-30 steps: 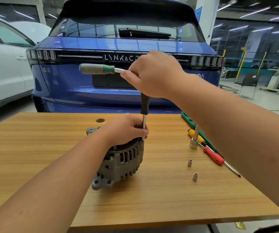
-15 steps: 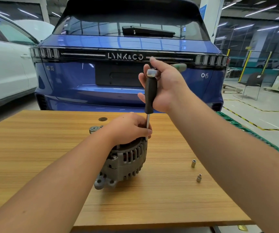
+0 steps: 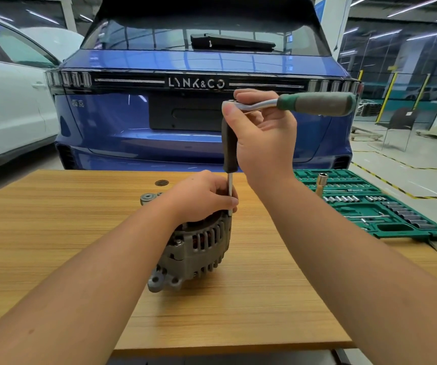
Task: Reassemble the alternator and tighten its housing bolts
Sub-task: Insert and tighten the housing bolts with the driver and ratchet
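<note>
The left hand (image 3: pixel 202 196) curls over the top of a grey alternator (image 3: pixel 193 248) standing on edge near the middle of a wooden table (image 3: pixel 54 233), hiding the bolt and the tool tip beneath it. The right hand (image 3: pixel 262 135) pinches the head of a ratchet (image 3: pixel 314 103) whose handle points right, above an upright extension bar (image 3: pixel 230 159). A small pulley (image 3: pixel 147 198) sits just behind the left hand; an open green socket case (image 3: pixel 370 204) lies to the right, near the table edge. A blue car (image 3: pixel 199 114) stands behind
</note>
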